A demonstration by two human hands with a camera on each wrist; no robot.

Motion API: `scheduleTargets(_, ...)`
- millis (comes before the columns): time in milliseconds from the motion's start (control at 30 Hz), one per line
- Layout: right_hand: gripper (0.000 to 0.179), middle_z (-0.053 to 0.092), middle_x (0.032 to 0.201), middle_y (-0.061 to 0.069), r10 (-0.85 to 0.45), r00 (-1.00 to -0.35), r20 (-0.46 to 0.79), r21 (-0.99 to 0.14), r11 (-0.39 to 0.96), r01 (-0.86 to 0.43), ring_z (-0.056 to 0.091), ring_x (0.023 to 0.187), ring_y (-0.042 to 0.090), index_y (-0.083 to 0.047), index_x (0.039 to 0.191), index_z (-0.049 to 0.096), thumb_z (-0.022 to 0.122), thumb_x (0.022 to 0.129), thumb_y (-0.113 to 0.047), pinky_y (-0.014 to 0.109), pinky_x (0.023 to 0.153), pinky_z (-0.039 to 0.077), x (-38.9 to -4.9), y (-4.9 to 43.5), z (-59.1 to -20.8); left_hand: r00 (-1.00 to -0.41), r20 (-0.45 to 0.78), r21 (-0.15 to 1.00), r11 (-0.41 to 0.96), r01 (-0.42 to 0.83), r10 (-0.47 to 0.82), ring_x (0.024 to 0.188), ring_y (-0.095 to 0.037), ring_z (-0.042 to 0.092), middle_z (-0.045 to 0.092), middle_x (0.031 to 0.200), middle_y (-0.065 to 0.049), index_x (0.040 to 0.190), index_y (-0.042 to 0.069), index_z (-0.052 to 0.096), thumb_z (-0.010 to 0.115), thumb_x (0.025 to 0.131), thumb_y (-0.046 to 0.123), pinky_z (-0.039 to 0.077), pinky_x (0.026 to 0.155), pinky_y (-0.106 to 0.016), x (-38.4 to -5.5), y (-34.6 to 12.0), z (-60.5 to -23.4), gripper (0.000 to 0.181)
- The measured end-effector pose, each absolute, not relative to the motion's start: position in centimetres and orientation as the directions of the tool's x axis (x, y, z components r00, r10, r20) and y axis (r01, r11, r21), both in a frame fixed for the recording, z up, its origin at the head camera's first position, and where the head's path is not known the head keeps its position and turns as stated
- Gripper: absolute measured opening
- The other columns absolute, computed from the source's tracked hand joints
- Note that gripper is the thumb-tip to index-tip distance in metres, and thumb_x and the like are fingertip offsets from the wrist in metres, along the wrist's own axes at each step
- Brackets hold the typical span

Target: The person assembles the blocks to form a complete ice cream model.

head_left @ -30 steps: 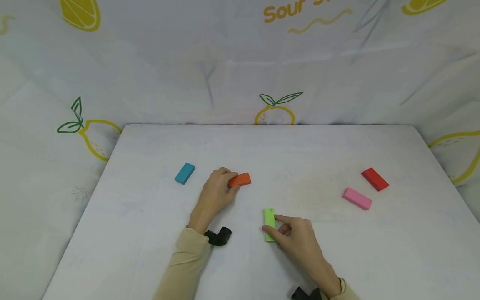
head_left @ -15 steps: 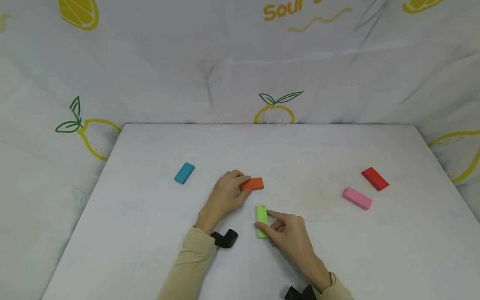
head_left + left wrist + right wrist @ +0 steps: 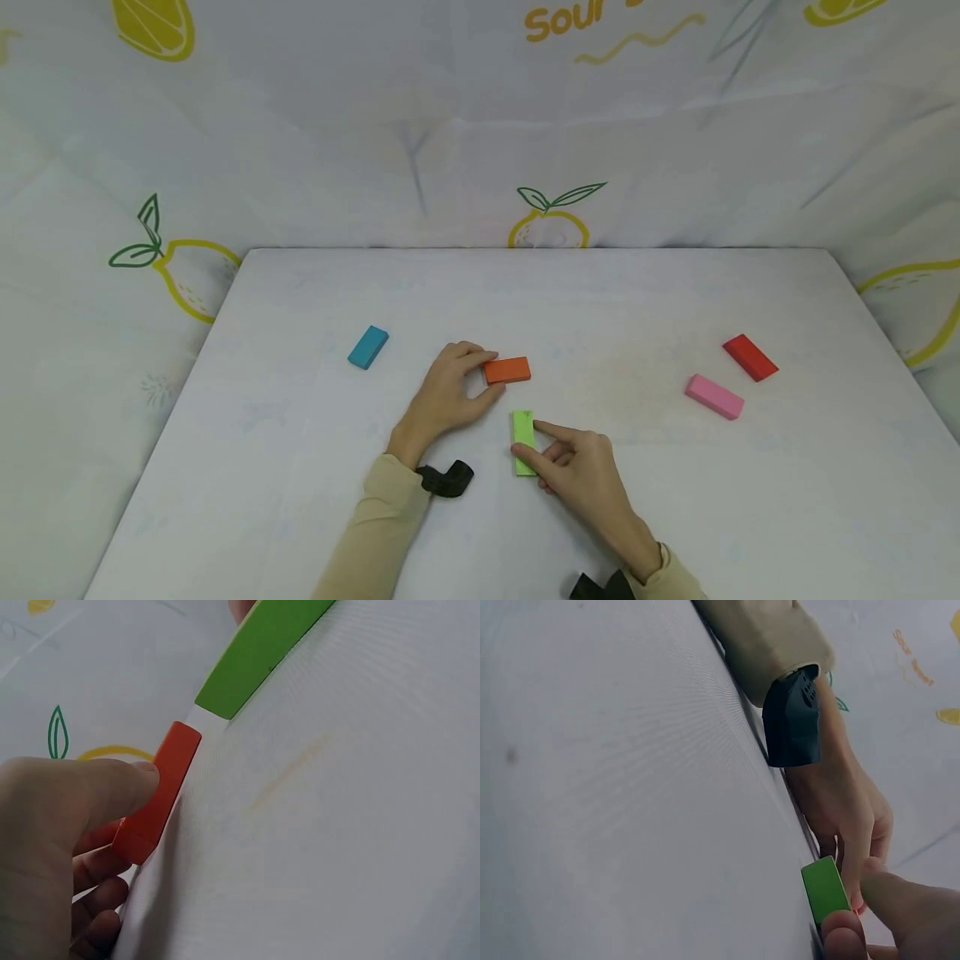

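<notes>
Near the middle of the white table, my left hand [image 3: 446,396] has thumb and forefinger at opposite long sides of an orange rectangular block [image 3: 507,370], around its left end. In the left wrist view the thumb lies against the orange block [image 3: 166,780]. Closer to me, my right hand [image 3: 588,467] pinches a light green block [image 3: 523,429] between thumb and forefinger. This green block stands lengthwise away from me, while the orange one lies crosswise just beyond it. A narrow gap parts the two in the head view. In the right wrist view, fingertips cover part of the green block [image 3: 826,889].
A blue block [image 3: 368,347] lies to the left of my left hand. Over on the right are a pink block [image 3: 714,397] and a red block [image 3: 751,358], close together. Lemon-printed white cloth [image 3: 450,167] hangs behind the white table [image 3: 637,292].
Both blocks have come closer together: the left hand slid the orange one right and slightly toward me, the right hand brought the green one left. Over the last half second little moved; the left fingers spread slightly.
</notes>
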State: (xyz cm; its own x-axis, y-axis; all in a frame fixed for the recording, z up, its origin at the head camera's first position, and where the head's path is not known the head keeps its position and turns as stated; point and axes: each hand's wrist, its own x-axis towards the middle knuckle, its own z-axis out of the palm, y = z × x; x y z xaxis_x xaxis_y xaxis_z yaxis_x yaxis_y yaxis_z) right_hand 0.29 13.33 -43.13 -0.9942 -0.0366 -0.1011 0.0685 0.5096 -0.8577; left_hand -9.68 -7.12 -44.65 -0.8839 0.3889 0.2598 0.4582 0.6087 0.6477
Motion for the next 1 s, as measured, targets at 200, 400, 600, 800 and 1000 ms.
scheduleTargets(200, 0.04, 0.067, 0.057, -0.003, -0.054, -0.993, -0.108, -0.887, 0.457, 0.071, 0.059, 0.043, 0.001, 0.0, 0.12, 0.074, 0.083, 0.086, -0.018, 0.02, 0.044, 0.048, 0.4, 13.5, -43.1, -0.872, 0.308, 0.648, 0.588, 0.485, 0.381, 0.107, -0.024, 0.063, 0.072, 0.112, -0.007, 0.119, 0.006, 0.075, 0.08, 0.085, 0.022, 0.053, 0.095, -0.039, -9.9, -7.5, -45.5, 0.038)
scheduleTargets(400, 0.038, 0.067, 0.058, -0.001, -0.068, -0.995, -0.071, -0.898, 0.44, 0.034, 0.059, 0.042, 0.0, 0.003, 0.119, 0.074, 0.082, 0.086, -0.013, 0.019, 0.042, 0.048, 0.4, 13.4, -43.5, -0.867, 0.321, 0.644, 0.584, 0.494, 0.38, 0.106, -0.023, 0.063, 0.073, 0.111, -0.006, 0.118, 0.006, 0.075, 0.079, 0.087, 0.019, 0.053, 0.094, -0.04, -9.8, -7.5, -45.6, 0.033)
scheduleTargets(600, 0.038, 0.067, 0.056, -0.002, -0.062, -0.997, -0.037, -0.904, 0.427, 0.007, 0.058, 0.04, 0.0, 0.003, 0.119, 0.074, 0.082, 0.085, -0.013, 0.021, 0.04, 0.048, 0.2, 13.5, -43.9, -0.866, 0.3, 0.643, 0.587, 0.493, 0.399, 0.107, -0.021, 0.061, 0.072, 0.113, -0.004, 0.119, 0.009, 0.075, 0.077, 0.09, 0.022, 0.053, 0.095, -0.038, -9.6, -7.5, -45.7, 0.032)
scheduleTargets(800, 0.039, 0.067, 0.054, -0.003, -0.07, -0.997, -0.031, -0.901, 0.433, -0.002, 0.057, 0.039, 0.0, 0.002, 0.12, 0.074, 0.082, 0.086, -0.015, 0.021, 0.039, 0.047, 0.2, 13.5, -43.9, -0.843, 0.325, 0.621, 0.575, 0.532, 0.429, 0.105, -0.019, 0.062, 0.073, 0.11, -0.002, 0.118, 0.011, 0.076, 0.077, 0.089, 0.023, 0.053, 0.093, -0.037, -9.6, -7.4, -45.9, 0.031)
scheduleTargets(1000, 0.038, 0.067, 0.054, -0.003, -0.06, -0.998, -0.028, -0.901, 0.434, -0.001, 0.058, 0.039, 0.0, 0.003, 0.119, 0.074, 0.082, 0.086, -0.014, 0.021, 0.04, 0.047, 0.2, 13.6, -44.0, -0.802, 0.365, 0.588, 0.551, 0.592, 0.473, 0.1, -0.018, 0.063, 0.074, 0.106, -0.001, 0.114, 0.013, 0.078, 0.078, 0.088, 0.025, 0.053, 0.09, -0.036, -9.7, -7.3, -45.9, 0.029)
